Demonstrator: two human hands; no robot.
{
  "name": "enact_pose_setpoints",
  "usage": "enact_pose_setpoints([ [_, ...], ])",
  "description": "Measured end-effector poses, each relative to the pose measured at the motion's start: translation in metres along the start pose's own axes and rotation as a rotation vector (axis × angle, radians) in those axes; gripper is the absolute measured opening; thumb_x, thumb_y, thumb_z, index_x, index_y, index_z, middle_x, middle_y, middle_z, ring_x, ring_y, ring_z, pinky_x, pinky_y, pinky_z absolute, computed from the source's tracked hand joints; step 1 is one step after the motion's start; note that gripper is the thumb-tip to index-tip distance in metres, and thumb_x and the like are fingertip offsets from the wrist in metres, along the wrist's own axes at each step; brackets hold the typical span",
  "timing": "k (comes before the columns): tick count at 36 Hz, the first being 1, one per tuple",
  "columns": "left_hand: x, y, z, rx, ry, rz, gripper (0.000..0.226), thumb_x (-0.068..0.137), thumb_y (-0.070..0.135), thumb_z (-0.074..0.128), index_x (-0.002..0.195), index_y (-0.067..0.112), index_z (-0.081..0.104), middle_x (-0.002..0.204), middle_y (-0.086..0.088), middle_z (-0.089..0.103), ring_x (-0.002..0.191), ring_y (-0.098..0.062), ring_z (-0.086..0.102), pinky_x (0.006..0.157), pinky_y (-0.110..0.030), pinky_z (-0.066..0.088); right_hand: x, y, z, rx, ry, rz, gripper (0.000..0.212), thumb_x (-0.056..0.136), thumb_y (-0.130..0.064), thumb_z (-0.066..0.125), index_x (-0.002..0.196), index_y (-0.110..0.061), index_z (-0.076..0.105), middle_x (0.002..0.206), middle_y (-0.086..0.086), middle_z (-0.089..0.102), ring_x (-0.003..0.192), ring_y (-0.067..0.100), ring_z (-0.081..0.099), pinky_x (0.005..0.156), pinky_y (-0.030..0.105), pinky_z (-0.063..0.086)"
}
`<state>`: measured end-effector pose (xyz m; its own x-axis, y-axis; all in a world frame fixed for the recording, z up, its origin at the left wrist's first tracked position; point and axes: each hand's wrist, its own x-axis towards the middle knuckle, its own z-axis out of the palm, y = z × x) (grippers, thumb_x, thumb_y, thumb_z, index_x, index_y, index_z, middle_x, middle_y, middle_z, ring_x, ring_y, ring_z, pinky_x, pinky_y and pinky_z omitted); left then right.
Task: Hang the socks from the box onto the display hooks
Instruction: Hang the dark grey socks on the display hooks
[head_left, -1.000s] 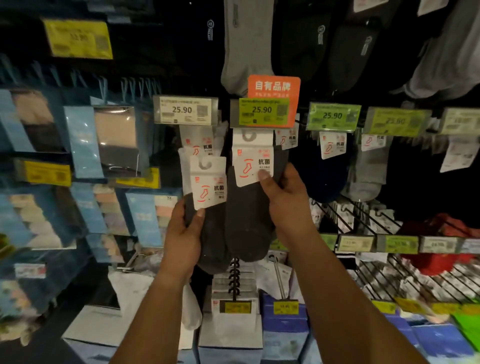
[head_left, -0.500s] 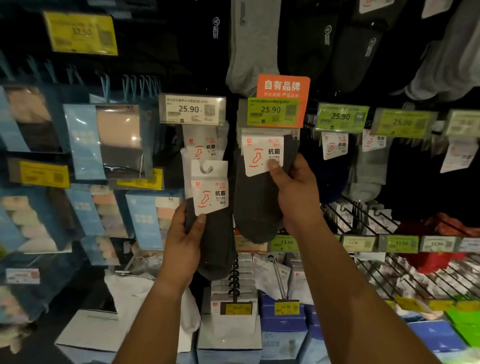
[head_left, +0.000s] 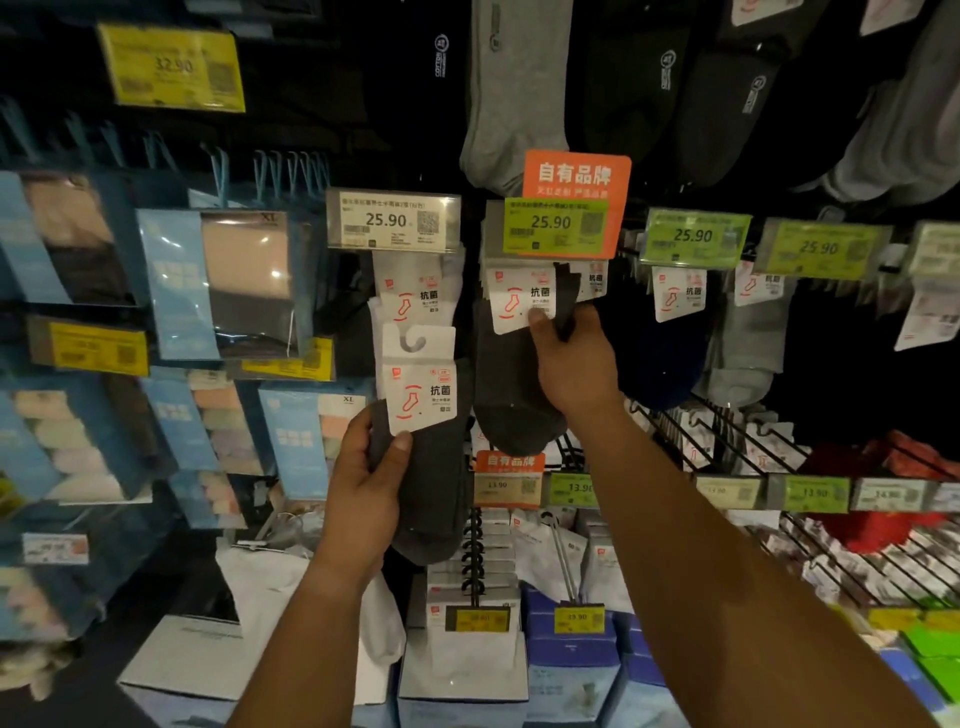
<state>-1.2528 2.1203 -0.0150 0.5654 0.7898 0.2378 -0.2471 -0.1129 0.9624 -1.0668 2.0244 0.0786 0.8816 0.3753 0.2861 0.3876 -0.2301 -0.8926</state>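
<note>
Up at the rack, the right hand (head_left: 574, 364) pinches a limp, light sock's card (head_left: 522, 301) by its hook; the left hand (head_left: 369, 483) grips another sock (head_left: 431, 467) below its stiff card.

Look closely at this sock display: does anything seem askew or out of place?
Nothing stands out as damaged or spilled. One dark sock pack is off the hooks, held in the left hand; the right hand pinches another pack under the 25.90 tag.
</note>
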Motion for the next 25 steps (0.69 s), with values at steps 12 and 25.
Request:
enact_pose_setpoints([
  [12,-0.006,0.038,0.058,-0.011,-0.225,0.075,0.028,0.105,0.024,0.044,0.131,0.026,0.054,0.119,0.025,0.066,0.113,0.013,0.06,0.087,-0.005,0.046,-0.103,0.01,0.016,0.261,0.062,-0.014,0.027,0.097,-0.046,0.05,0.11,-0.022,0.047,0.094,-0.025,0.058,0.081,-0.012,0.059,0.071,0.012,0.048],
  [25,0.013,0.057,0.086,0.054,-0.206,0.229,0.015,0.103,0.028,0.046,0.113,0.036,0.054,0.11,0.034,0.064,0.111,0.014,0.059,0.092,-0.01,0.049,-0.065,0.001,-0.011,0.295,0.09,-0.136,0.015,0.101,-0.031,0.052,0.108,-0.019,0.05,0.099,-0.015,0.064,0.09,-0.004,0.064,0.079,0.024,0.054],
])
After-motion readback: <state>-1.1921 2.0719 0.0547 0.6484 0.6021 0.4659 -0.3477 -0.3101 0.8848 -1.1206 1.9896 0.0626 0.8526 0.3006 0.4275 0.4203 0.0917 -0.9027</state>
